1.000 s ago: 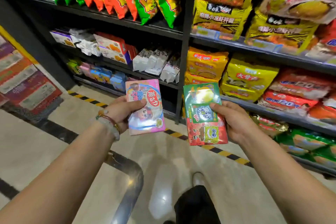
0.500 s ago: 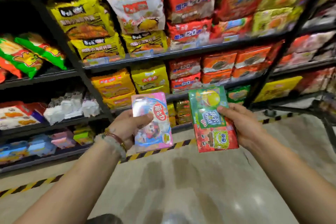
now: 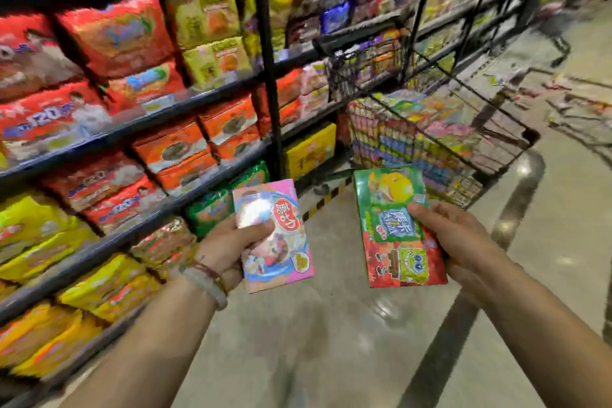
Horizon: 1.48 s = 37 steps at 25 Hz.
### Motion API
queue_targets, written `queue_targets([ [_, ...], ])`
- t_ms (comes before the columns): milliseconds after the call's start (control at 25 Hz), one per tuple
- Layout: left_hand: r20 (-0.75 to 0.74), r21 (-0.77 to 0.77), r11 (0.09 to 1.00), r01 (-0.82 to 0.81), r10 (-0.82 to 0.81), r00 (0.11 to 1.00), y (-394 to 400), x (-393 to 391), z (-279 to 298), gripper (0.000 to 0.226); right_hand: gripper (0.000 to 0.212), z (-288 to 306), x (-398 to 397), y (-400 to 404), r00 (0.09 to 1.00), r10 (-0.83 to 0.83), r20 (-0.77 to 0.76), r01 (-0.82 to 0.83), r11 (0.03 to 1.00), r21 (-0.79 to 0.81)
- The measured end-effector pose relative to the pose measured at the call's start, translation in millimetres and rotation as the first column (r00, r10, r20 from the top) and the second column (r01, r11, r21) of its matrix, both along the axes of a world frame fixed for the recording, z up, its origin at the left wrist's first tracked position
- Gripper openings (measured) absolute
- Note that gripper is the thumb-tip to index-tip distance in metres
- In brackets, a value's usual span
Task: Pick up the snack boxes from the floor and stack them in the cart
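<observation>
Both arms reach out in front. The left hand (image 3: 228, 248) grips a pink snack box (image 3: 275, 235), thumb curled across its front. The right hand (image 3: 460, 238) holds a green and red snack box (image 3: 397, 228), thumb on top. Both boxes stand upright above the floor (image 3: 331, 341). The wire cart (image 3: 440, 129), full of snacks, waits just ahead, beside the shelves (image 3: 165, 116).

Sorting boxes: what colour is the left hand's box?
Mostly pink snack box, seen in the head view.

Both arms extended; left hand (image 3: 228, 247), right hand (image 3: 462, 238) gripping, thumbs on top
</observation>
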State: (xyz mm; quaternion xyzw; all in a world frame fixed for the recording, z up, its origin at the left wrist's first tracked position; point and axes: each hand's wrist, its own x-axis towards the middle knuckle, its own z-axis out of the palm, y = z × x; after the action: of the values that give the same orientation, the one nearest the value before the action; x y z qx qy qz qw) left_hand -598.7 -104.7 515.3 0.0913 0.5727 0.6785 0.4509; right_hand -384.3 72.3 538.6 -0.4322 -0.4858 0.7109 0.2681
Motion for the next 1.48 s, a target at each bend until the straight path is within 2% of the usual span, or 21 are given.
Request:
queue_targets([
  [240, 0.005, -0.04, 0.964, 0.265, -0.265, 0.964, 155.9, 69.0, -0.8, 0.018, 0.009, 10.9, 104.0, 91.2, 0.976, -0.216, 0.002, 0.215, 0.975, 0.046],
  [560, -0.013, -0.028, 0.864, 0.503, -0.504, 0.864, 359.5, 119.6, -3.9, 0.013, 0.03, 20.9, 171.5, 218.6, 0.889, -0.451, 0.077, 0.445, 0.891, 0.086],
  [800, 0.007, -0.019, 0.794, 0.608, -0.608, 0.794, 489.1, 134.0, 6.0, 0.02, 0.013, 34.2, 199.7, 310.7, 0.819, -0.571, 0.058, 0.568, 0.821, 0.052],
  [920, 0.005, -0.029, 0.765, 0.643, -0.643, 0.766, 538.8, 143.1, 10.3, 0.018, 0.013, 34.6, 208.6, 348.7, 0.795, -0.604, 0.055, 0.602, 0.797, 0.044],
  [1080, -0.004, -0.025, 0.775, 0.632, -0.632, 0.775, 594.7, 154.9, 13.9, 0.017, 0.015, 29.1, 219.5, 408.6, 0.797, -0.602, 0.046, 0.601, 0.798, 0.046],
  [1320, -0.042, -0.075, 0.846, 0.529, -0.532, 0.846, 669.8, 180.5, 0.9, 0.021, 0.008, 11.5, 257.5, 523.2, 0.829, -0.559, 0.001, 0.559, 0.829, -0.002],
  [1480, 0.007, -0.092, 0.919, 0.383, -0.384, 0.923, 705.3, 199.9, -8.7, 0.014, 0.008, 8.4, 271.0, 608.9, 0.912, -0.409, 0.027, 0.41, 0.912, -0.021],
])
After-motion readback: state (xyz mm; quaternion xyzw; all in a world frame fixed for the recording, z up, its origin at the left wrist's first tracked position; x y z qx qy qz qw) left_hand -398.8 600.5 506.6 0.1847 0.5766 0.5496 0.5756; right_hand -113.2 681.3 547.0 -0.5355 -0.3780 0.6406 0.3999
